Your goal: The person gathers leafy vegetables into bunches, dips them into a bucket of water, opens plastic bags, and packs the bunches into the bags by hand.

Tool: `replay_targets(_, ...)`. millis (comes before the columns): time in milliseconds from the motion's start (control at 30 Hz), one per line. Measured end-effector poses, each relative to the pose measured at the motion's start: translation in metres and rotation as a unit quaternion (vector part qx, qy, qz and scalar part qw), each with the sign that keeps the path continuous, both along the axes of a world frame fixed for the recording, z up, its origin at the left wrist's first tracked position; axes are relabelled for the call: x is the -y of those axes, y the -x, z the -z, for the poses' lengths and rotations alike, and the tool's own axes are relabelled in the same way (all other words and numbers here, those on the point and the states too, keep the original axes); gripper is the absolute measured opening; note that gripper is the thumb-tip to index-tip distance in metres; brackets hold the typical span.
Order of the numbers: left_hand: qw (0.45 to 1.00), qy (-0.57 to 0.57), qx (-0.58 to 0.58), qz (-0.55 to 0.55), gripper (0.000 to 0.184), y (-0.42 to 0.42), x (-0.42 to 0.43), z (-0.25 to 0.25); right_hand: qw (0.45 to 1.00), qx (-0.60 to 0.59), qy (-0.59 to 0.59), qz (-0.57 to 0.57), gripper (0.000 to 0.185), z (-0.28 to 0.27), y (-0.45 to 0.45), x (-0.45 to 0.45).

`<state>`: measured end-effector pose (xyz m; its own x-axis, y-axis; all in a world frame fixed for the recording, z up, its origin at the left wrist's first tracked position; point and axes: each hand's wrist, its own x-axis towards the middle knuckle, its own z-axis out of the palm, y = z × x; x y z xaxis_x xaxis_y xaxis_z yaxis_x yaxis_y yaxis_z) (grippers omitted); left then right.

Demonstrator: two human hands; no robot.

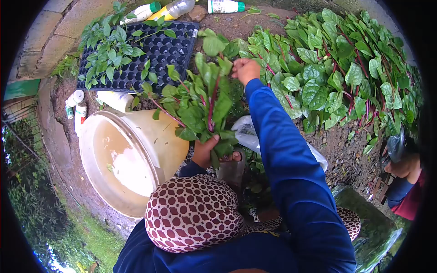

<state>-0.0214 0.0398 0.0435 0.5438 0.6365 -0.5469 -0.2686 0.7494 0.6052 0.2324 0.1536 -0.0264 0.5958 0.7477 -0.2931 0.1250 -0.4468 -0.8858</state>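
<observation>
My left hand (pixel 207 149) is wrapped round the lower stems of a bunch of Malabar spinach (pixel 195 107), with glossy green leaves and purple-red stems. The bunch stands up above my feet, beside the bucket. My right hand (pixel 246 70) is raised at the upper right of the bunch, its fingers curled together. Whether a stem lies in those fingers is hidden. To its right spreads a large heap of cut Malabar spinach (pixel 314 88) on the soil. A clear plastic bag (pixel 248 132) lies partly under my right forearm.
A tilted whitish bucket (pixel 157 136) of cloudy water stands at the left. Behind it are a black seedling tray (pixel 170 50) with leafy cuttings and several bottles, one a white bottle with a green cap (pixel 225 6). At the right edge another person's arm (pixel 405 168) shows.
</observation>
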Motion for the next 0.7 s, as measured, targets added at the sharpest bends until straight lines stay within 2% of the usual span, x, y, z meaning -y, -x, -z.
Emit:
replay_targets(33,0.999,-0.010,-0.007,-0.034,0.040,-0.010,-0.004,-0.006,0.980,-0.179,-0.045,0.078,0.013,-0.020,-0.003,0.000)
replay_targets(133,0.993,-0.021,-0.020,-0.111,0.035,-0.038,-0.015,-0.012,0.967,-0.205,-0.125,0.091,0.017,-0.088,-0.001,0.042)
replay_targets(167,0.993,-0.015,-0.013,-0.117,0.034,-0.047,-0.018,-0.011,0.970,-0.198,-0.117,0.084,0.016,-0.101,0.008,0.061)
replay_targets(233,0.991,-0.005,0.002,-0.131,0.034,-0.066,-0.024,-0.011,0.967,-0.221,-0.125,0.030,0.012,-0.086,0.029,0.100)
replay_targets(267,0.986,-0.018,0.018,-0.165,0.032,-0.078,-0.024,-0.006,0.975,-0.187,-0.123,0.016,0.011,-0.066,0.046,0.119)
replay_targets(300,0.990,-0.009,0.020,-0.139,0.031,-0.083,-0.028,0.002,0.976,0.106,-0.188,-0.030,0.011,-0.069,0.065,0.132)
replay_targets(333,0.993,0.000,0.021,-0.113,0.031,-0.084,-0.033,0.007,0.999,0.010,-0.043,-0.029,0.011,-0.077,0.076,0.146)
replay_targets(433,0.995,-0.018,-0.005,-0.097,0.026,-0.097,-0.031,0.019,0.990,0.039,-0.017,-0.136,0.011,-0.099,0.055,0.162)
replay_targets(467,0.995,-0.035,-0.026,-0.093,0.026,-0.100,-0.029,0.025,0.975,0.169,-0.032,-0.138,0.020,-0.099,0.041,0.165)
replay_targets(500,0.994,-0.053,-0.048,-0.088,0.026,-0.101,-0.027,0.029,0.989,0.127,-0.015,-0.073,0.028,-0.103,0.025,0.168)
replay_targets(533,0.991,-0.081,-0.062,-0.087,0.024,-0.104,-0.025,0.028,0.982,0.188,0.003,-0.030,0.027,-0.097,0.004,0.170)
replay_targets(567,0.988,-0.095,-0.081,-0.086,0.025,-0.105,-0.023,0.032,0.936,0.347,0.048,0.020,0.027,-0.083,-0.014,0.176)
replay_targets(600,0.985,-0.110,-0.101,-0.085,0.026,-0.106,-0.022,0.039,0.904,0.418,0.082,0.027,0.022,-0.078,-0.026,0.176)
replay_targets(700,0.980,-0.128,-0.128,-0.085,0.028,-0.110,-0.025,0.052,0.898,0.409,0.156,-0.030,0.016,-0.044,-0.047,0.181)
